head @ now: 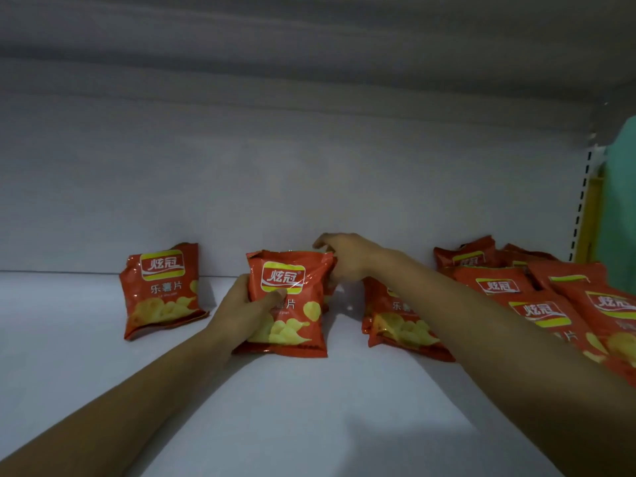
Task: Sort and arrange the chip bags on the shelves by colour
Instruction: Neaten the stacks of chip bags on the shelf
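The left hand (241, 306) grips the left edge of a red chip bag (296, 304) at mid-shelf, and the right hand (349, 261) pinches its top right corner with curled fingers (325, 242). A second bag (161, 290) leans at the far left, and a pile of bags (550, 304) lies at the right on the white shelf (309, 414).

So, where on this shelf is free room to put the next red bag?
Bare shelf lies left of the leaning bag, between it and the held bag, and in front of both. The right end is crowded with piled bags.
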